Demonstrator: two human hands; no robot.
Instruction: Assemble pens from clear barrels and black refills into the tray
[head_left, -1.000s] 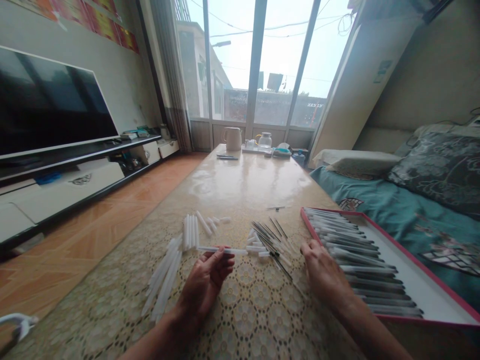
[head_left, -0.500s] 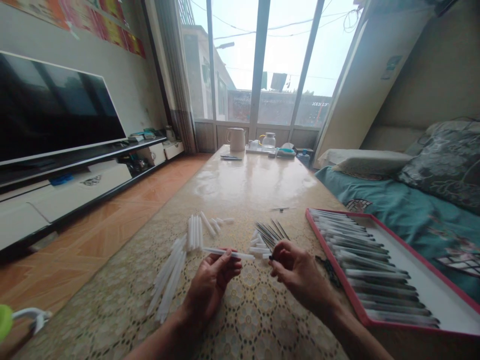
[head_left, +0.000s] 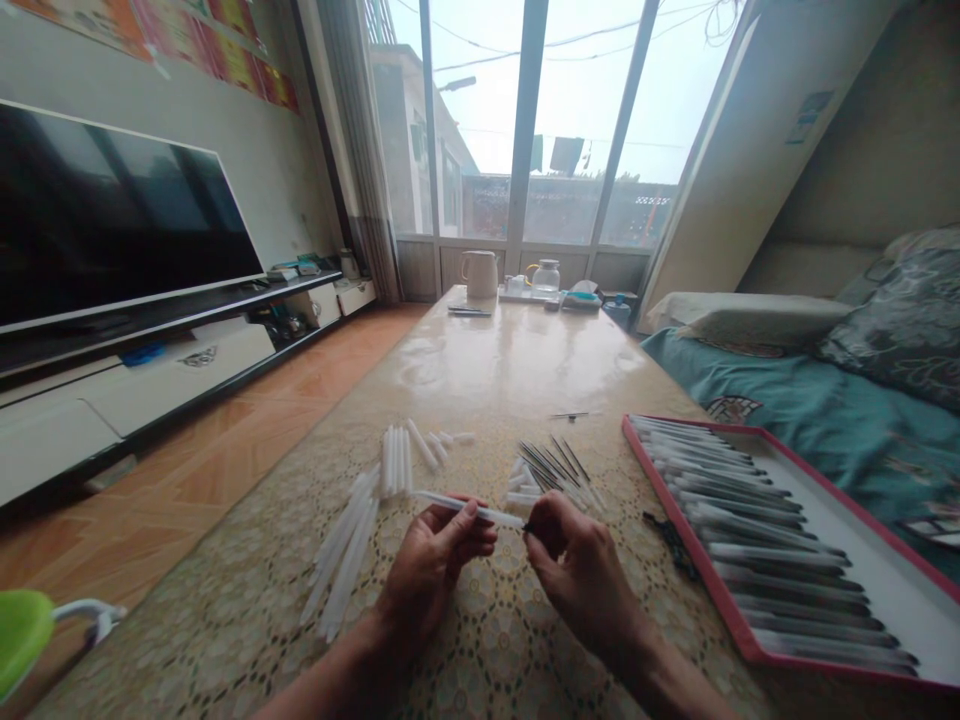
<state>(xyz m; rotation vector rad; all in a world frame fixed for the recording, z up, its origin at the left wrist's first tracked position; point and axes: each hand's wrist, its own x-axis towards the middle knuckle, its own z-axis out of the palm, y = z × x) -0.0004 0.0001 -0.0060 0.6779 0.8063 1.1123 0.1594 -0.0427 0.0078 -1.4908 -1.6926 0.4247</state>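
Observation:
My left hand [head_left: 442, 545] is closed around a white pen barrel [head_left: 499, 517], thumb on top, its right end sticking out. In the fingertips of my right hand [head_left: 574, 550] is a small black pen plug [head_left: 527, 527], which meets the barrel's right end; whether it sits inside I cannot tell. Left of my hands lie long white tubes [head_left: 349, 555] and a row of shorter white tubes [head_left: 396, 462]. Just beyond my right hand are dark pen refills [head_left: 551, 465] and short white pieces [head_left: 523, 492]. Small black plugs [head_left: 675, 545] lie in a heap beside the box.
A pink-rimmed box [head_left: 739, 640] with rows of pens [head_left: 780, 550] stands at the right. A kettle [head_left: 480, 275], a glass jug [head_left: 547, 277] and a tissue pack [head_left: 581, 297] stand at the table's far end. A green seat [head_left: 22, 640] is at lower left.
My right hand has moved left, bringing the black plug from apart to the barrel's right end. The left hand still grips the barrel. The view has shifted slightly.

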